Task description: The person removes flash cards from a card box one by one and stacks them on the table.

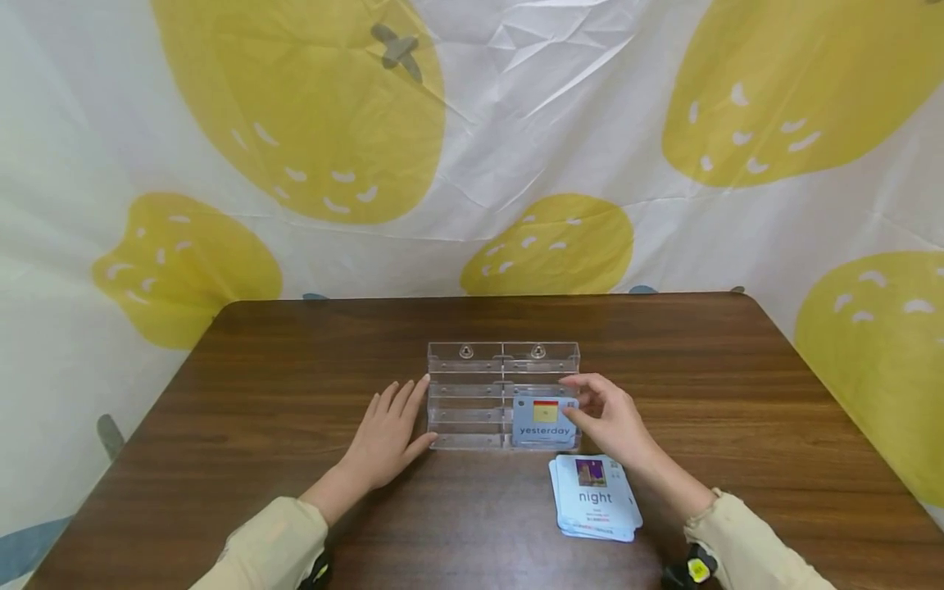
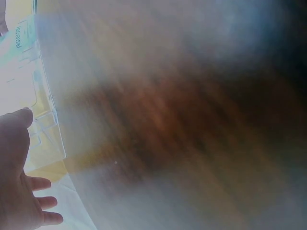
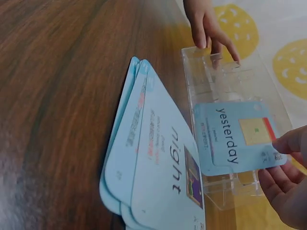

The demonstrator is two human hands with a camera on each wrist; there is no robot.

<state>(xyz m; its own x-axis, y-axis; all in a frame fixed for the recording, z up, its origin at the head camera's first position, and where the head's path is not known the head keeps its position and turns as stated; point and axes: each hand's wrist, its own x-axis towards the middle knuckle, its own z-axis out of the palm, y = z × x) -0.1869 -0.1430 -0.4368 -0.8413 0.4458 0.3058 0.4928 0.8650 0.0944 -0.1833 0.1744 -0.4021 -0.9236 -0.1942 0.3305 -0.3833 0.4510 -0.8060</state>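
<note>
A clear tiered card rack with two columns of slots stands on the table. In its front right slot is a light blue flashcard reading "yesterday". My right hand pinches that card by its upper right edge, thumb in front and fingers behind, as the right wrist view shows. My left hand is at the rack's left side, fingers extended, its thumb and fingertips at the rack's edge. Close in front of the rack lies a stack of flashcards, the top one reading "night". The left wrist view is partly washed out.
The brown wood-grain table has rounded far corners. Behind it hangs a white curtain printed with yellow fruit. The card stack sits just below the right forearm.
</note>
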